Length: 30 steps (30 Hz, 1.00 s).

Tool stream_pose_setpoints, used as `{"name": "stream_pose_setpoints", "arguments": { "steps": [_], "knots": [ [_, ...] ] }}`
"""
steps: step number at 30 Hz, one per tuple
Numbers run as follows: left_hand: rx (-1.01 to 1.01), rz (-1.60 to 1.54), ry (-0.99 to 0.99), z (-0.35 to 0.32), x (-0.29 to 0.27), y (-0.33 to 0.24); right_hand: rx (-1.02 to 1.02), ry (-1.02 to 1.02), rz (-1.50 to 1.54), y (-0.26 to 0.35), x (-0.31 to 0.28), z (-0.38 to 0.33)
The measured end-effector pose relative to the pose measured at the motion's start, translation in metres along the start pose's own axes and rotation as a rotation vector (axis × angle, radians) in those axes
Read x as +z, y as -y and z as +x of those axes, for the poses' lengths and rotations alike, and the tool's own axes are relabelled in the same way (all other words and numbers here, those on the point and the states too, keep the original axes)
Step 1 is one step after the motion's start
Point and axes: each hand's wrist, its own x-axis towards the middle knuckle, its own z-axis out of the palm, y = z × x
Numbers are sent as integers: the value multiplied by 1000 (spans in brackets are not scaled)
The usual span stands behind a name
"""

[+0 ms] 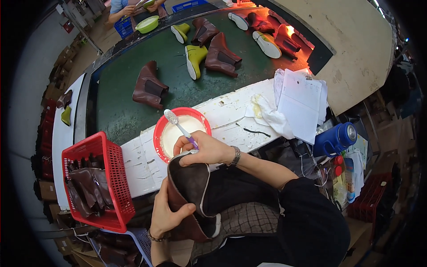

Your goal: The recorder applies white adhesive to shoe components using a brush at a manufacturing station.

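You're grasping the brown boot point(190, 184) with your left hand point(171, 211), fingers wrapping its outer side and thumb reaching over the edge, and you're holding it in front of your body, just off the near edge of the bench point(141, 167). Your right hand point(207, 149) is gripping a toothbrush point(182, 130) by its purple handle, its thumb lying along the boot's upper edge. The grey lining is facing up, pale edging showing along the opening. Ahead, the bristle end is crossing above the far rim of the red bowl point(157, 144), which is holding creamy liquid; how high it's hovering, you can't tell from here. To your left, the red basket point(120, 173) is overhanging the near edge, a strip of white surface running between it and the bowl. Rightward, a white cloth point(269, 113) and papers point(300, 100) are crowding that end, and the blue jug point(331, 141) is standing beyond them. Past the bowl, the green belt point(115, 89) is stretching away, carrying boots well apart from your hands.
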Motion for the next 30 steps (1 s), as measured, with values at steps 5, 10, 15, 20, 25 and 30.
{"name": "stream_pose_setpoints", "arguments": {
  "steps": [5, 10, 15, 20, 25, 30],
  "knots": [
    [93, 229, -184, 0, 1, 19, -222, -31, 50, -15, 18, -3],
    [-87, -321, -434, -29, -53, 52, -79, -276, -285, -1, -32, -16],
    [-30, -207, -509, -31, -70, 60, -185, -680, -1050, -4, -74, -23],
    [38, -194, -511, 2, -61, 47, -235, -445, -1375, -16, -76, -2],
    [86, -235, -464, 25, -59, 34, -354, -407, -1449, -11, -78, 5],
    [-59, -175, -268, 34, -69, 21, -460, -302, -597, 20, -75, 11]
  ]
}}
